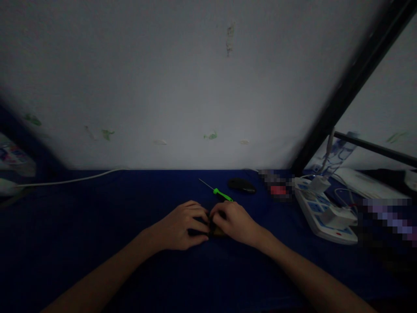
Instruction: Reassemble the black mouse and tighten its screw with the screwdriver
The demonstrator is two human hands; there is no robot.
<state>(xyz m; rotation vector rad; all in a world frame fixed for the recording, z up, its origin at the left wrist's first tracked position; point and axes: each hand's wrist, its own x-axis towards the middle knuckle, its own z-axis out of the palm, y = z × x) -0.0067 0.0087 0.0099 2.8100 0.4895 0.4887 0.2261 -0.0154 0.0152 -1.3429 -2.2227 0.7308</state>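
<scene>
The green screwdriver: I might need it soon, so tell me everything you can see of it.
The screwdriver is small, with a bright green, plastic-looking handle and a thin bare metal shaft. It lies flat and slanted on the dark blue table cover, tip pointing away and leftward, handle end close to the right hand; contact cannot be told. No hand grips it.

Left hand (182,224), right hand (236,221) on dark object (215,229).

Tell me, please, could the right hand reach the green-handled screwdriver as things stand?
Probably yes: the green-handled screwdriver lies on the blue cloth just beyond the right hand, nothing lying between them, though that hand is now busy on a small dark object.
</scene>
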